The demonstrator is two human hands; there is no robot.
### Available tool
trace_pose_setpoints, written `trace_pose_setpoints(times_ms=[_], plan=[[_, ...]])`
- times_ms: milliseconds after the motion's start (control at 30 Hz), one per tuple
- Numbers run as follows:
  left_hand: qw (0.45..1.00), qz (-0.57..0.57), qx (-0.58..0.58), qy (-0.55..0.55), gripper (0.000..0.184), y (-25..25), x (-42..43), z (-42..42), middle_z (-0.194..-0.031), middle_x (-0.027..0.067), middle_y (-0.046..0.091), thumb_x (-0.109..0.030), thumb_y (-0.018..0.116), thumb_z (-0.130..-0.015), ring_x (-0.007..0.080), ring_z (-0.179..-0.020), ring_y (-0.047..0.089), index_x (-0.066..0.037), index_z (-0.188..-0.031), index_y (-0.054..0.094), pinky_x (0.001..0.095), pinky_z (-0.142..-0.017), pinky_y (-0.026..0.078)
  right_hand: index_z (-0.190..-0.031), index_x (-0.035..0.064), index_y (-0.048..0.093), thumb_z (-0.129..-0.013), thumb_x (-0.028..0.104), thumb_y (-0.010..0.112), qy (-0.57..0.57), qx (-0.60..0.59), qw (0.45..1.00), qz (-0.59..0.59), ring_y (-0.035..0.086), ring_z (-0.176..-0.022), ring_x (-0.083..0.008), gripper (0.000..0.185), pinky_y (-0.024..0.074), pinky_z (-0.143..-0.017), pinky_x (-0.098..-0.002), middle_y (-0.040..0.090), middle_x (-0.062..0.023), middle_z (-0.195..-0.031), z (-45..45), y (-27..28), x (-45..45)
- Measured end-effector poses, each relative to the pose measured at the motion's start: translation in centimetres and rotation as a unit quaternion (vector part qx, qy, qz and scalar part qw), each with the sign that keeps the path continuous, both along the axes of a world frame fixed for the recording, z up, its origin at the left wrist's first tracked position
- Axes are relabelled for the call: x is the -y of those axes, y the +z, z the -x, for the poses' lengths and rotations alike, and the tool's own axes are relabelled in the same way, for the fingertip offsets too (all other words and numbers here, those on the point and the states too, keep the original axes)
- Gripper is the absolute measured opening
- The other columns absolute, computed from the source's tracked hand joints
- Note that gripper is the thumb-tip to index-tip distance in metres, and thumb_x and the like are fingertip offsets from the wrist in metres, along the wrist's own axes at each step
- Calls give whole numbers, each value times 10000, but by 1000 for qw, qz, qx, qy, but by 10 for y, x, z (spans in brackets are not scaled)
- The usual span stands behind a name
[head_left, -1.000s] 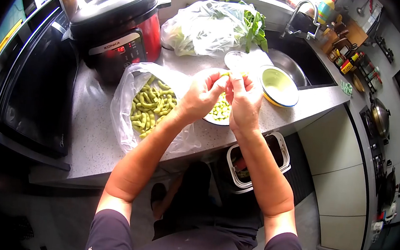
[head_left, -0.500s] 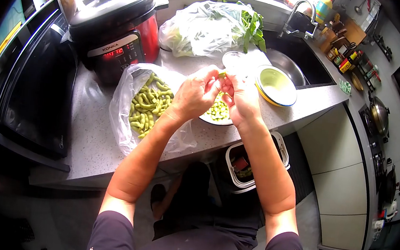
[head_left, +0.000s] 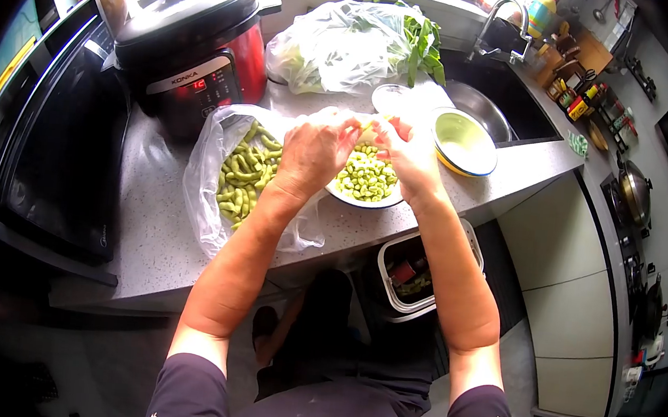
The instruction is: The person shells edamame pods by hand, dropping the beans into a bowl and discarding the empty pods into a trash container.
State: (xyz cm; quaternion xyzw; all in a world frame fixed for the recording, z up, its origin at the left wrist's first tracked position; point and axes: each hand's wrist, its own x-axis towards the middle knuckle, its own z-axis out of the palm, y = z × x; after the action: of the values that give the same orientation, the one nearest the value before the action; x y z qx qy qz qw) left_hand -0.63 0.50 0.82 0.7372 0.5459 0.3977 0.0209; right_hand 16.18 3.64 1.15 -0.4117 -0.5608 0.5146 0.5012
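Observation:
Above a white bowl (head_left: 364, 204) of shelled green beans (head_left: 369, 176), my left hand (head_left: 316, 153) and my right hand (head_left: 407, 158) are close together with bent fingers. Between their fingertips is a green pod (head_left: 368, 122), washed out by bright light, and both hands pinch it. To the left, an open clear plastic bag (head_left: 210, 158) holds many unshelled green pods (head_left: 250, 171). Right of my right hand stands a pale green bowl (head_left: 464, 142) with a yellow and blue outside.
A red and black cooker (head_left: 196, 61) stands behind the bag. Leafy greens (head_left: 421, 45) in plastic lie at the back, near the sink (head_left: 528, 118). A black oven (head_left: 69, 146) is at left. Below the counter edge is an open bin (head_left: 386, 280).
My hands have moved slightly apart and up from the bowl, so more of the shelled beans shows. The pod stays between my fingertips.

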Motion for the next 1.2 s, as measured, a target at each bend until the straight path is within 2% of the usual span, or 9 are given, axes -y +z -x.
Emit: trace_pose_setpoints(times_ms=[200,267,467,533,600,733,900,1000,1200], plan=[[991,-61,115,-30,259,5,-9,13,-970,121,683,29,595,-883,222,-880,683,-66,-1088,723,329,-748,535,-1152,-6,657,-1032,147,592,4,-34,997,-66,683,-863,-128,205,540,-713,-240,721,-92,-1038,-63,22,44],[968,-150,198,-48,223,5,-16,17,-885,156,670,52,584,-816,284,-787,681,-38,-960,729,366,-726,543,-1110,-10,669,-1010,105,609,-32,-13,996,-78,678,-813,-124,164,547,-689,-245,727,-91,-960,-97,16,69],[965,-113,236,-9,225,16,-11,48,-538,54,471,78,421,-792,92,-525,495,-19,-700,603,281,-524,390,-1257,30,600,-981,-6,540,-63,266,961,-30,685,-856,-136,285,550,-706,-252,715,-85,-986,-175,-63,115],[975,-61,213,27,207,31,7,58,-563,44,502,-1,460,-841,96,-553,502,-23,-740,639,278,-547,402,-1163,13,645,-833,-105,480,-144,446,818,-333,704,-745,-188,387,554,-691,-300,722,-107,-917,-195,-114,110],[978,4,200,59,207,41,24,80,-595,46,553,-57,495,-884,97,-576,535,-30,-801,683,277,-575,428,-938,2,678,-709,-120,421,-143,366,845,-364,687,-707,-240,365,536,-683,-322,688,-141,-814,-189,-97,114],[962,132,237,-19,188,38,51,122,-724,45,668,-47,542,-914,103,-657,613,-1,-939,722,297,-617,498,-636,-8,466,-712,-92,391,-184,292,920,-183,497,-559,-181,136,379,-558,-301,478,-91,-581,-188,-85,134],[993,117,-32,9,198,8,71,138,-1010,184,707,-93,631,-884,344,-949,679,-44,-1043,737,401,-872,532,-930,22,653,-957,82,558,-127,264,942,-161,559,-704,-138,116,433,-603,-273,598,-61,-784,-157,-61,145],[985,141,-102,9,222,1,75,142,-1103,110,669,-88,676,-839,307,-1033,652,-83,-1050,742,398,-922,515,-1063,43,692,-941,120,672,-119,293,938,-141,582,-727,-110,146,450,-597,-250,634,-33,-839,-147,-53,156],[979,110,-165,44,216,-2,86,144,-1085,47,662,-116,777,-816,260,-1012,663,-94,-1026,735,374,-875,534,-1038,27,678,-949,40,643,-72,303,941,-134,583,-717,-87,96,471,-637,-228,624,-28,-848,-145,-43,167]])
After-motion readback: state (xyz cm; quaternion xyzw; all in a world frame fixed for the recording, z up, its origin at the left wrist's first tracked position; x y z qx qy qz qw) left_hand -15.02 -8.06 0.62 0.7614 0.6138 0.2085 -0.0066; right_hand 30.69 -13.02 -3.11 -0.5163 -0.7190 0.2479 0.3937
